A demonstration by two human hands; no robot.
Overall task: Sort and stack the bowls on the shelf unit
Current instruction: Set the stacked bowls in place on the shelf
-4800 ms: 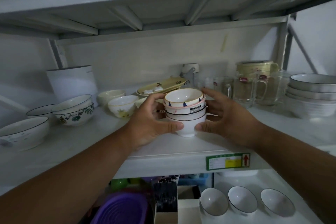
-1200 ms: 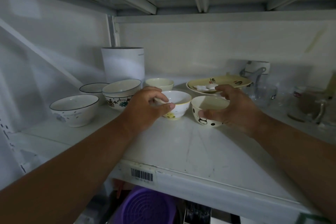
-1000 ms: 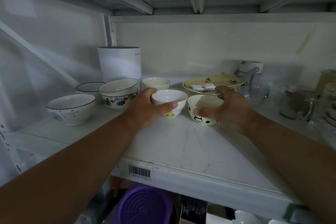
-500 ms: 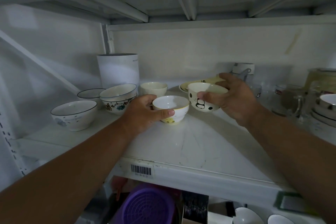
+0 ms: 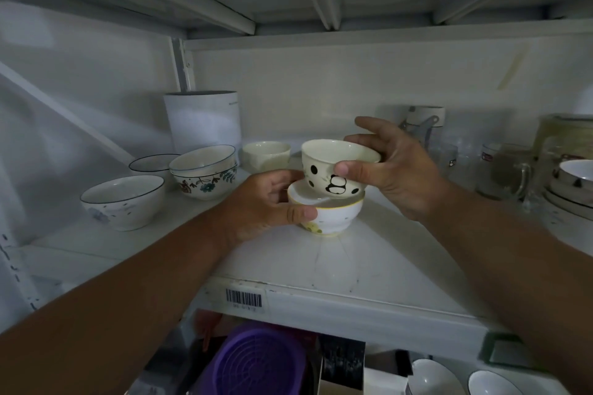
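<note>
Right hand (image 5: 394,176) pinches the panda bowl (image 5: 333,170) by its rim, left hand (image 5: 266,205) grips the yellow-rimmed bowl (image 5: 330,218); glazed, slippery, chip-prone

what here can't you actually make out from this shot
- Head view: how far the panda bowl sits in the yellow-rimmed bowl; its base is hidden by that rim and the right hand.
- The left hand covers the lower bowl's left side.
- Barcode label: print too small.
- Bowl stack at right: cut off by the frame edge.
- Glass mugs: dim, blurred.
</note>
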